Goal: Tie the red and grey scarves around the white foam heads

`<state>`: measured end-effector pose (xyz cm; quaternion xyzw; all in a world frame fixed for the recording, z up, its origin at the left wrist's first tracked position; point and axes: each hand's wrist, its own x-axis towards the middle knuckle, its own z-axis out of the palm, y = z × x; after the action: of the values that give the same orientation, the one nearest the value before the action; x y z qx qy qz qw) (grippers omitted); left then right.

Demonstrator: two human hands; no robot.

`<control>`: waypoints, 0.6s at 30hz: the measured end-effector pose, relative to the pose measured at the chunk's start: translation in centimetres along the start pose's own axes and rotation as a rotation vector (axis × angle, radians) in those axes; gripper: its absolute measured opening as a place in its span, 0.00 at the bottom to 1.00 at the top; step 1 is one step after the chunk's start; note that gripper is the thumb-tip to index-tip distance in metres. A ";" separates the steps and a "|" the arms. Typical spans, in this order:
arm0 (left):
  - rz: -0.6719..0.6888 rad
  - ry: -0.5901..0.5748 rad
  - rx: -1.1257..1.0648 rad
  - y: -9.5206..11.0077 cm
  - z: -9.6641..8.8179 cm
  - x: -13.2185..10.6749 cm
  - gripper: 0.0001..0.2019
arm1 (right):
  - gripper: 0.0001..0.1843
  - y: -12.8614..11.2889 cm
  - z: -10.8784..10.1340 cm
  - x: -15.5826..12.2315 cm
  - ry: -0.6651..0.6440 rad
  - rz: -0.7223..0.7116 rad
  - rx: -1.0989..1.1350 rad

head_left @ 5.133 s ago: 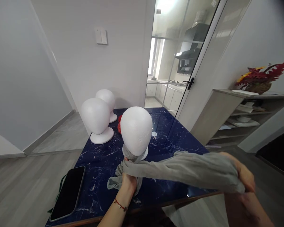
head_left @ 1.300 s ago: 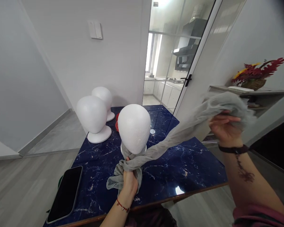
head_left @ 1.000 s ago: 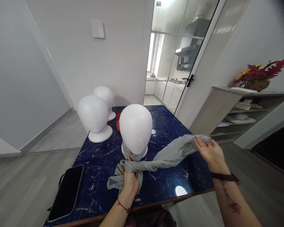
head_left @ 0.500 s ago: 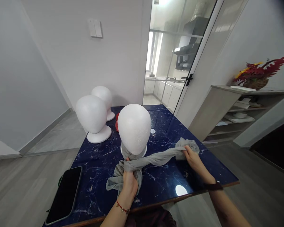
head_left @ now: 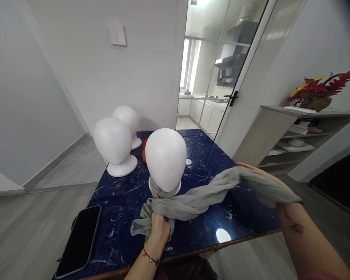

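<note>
A white foam mannequin head [head_left: 165, 157] stands on the table in front of me, with a grey scarf [head_left: 189, 204] wrapped about its neck. My left hand [head_left: 160, 225] is closed on the scarf just below the head, and a bunched end hangs beside it to the left. From there the scarf stretches right in a loose, twisted band. It lies over my right hand [head_left: 265, 175] and wrist, raised at the table's right edge. That hand is blurred and mostly covered by the cloth, so its grip cannot be made out.
Two more white foam heads [head_left: 113, 140] stand at the back left, and a red item [head_left: 144, 151] is partly hidden behind the near head. A phone [head_left: 80, 241] lies at the left front of the dark blue marbled table [head_left: 116, 202]. Shelves [head_left: 294, 136] stand beyond the right edge.
My right hand has moved right and up, drawing the scarf with it. The scarf's right part has left the tabletop and now lies over that hand. My left hand stays put.
</note>
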<state>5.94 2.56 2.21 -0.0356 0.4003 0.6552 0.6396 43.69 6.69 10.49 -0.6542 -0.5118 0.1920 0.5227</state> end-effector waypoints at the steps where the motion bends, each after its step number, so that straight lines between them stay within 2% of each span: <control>1: 0.012 0.003 0.000 -0.1 -0.1 0.1 0.11 | 0.23 0.6 1.0 0.5 0.057 0.040 -0.036; 3: 0.033 0.018 -0.009 -0.2 -0.2 0.3 0.10 | 0.24 1.8 2.5 0.4 0.320 0.089 -0.156; 4: 0.038 0.028 -0.014 -0.2 -0.2 0.3 0.10 | 0.25 2.3 3.2 -0.2 0.446 0.069 -0.216; 5: 0.038 0.030 -0.016 -0.2 -0.2 0.3 0.10 | 0.24 2.7 3.8 -1.0 0.494 0.013 -0.268; 6: 0.038 0.028 -0.014 -0.2 -0.2 0.3 0.10 | 0.23 3.1 4.4 -1.9 0.438 -0.075 -0.308; 7: 0.036 0.024 -0.008 -0.2 -0.2 0.3 0.10 | 0.21 3.4 5.1 -3.0 0.280 -0.186 -0.332; 9: 0.035 0.025 0.004 -0.2 -0.2 0.2 0.09 | 0.21 3.9 6.8 -4.9 -0.159 -0.386 -0.353; 10: 0.036 0.032 0.007 -0.1 -0.2 0.1 0.09 | 0.22 4.3 7.8 -5.6 -0.308 -0.449 -0.371; 11: 0.034 0.040 0.008 -0.1 -0.2 0.1 0.09 | 0.23 4.6 8.8 -6.1 -0.382 -0.479 -0.395; 13: 0.032 0.050 0.002 -0.1 -0.1 0.1 0.09 | 0.19 5.4 10.6 -6.5 -0.399 -0.458 -0.434; 15: 0.028 0.056 -0.005 -0.1 0.0 0.1 0.09 | 0.14 5.8 11.6 -6.5 -0.375 -0.375 -0.425; 18: 0.030 0.043 -0.015 -0.1 0.1 0.2 0.10 | 0.15 4.7 10.7 -6.0 -0.340 -0.200 -0.287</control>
<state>6.06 2.74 2.09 -0.0485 0.4093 0.6668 0.6209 35.08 7.00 0.61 -0.6261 -0.6767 0.1723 0.3470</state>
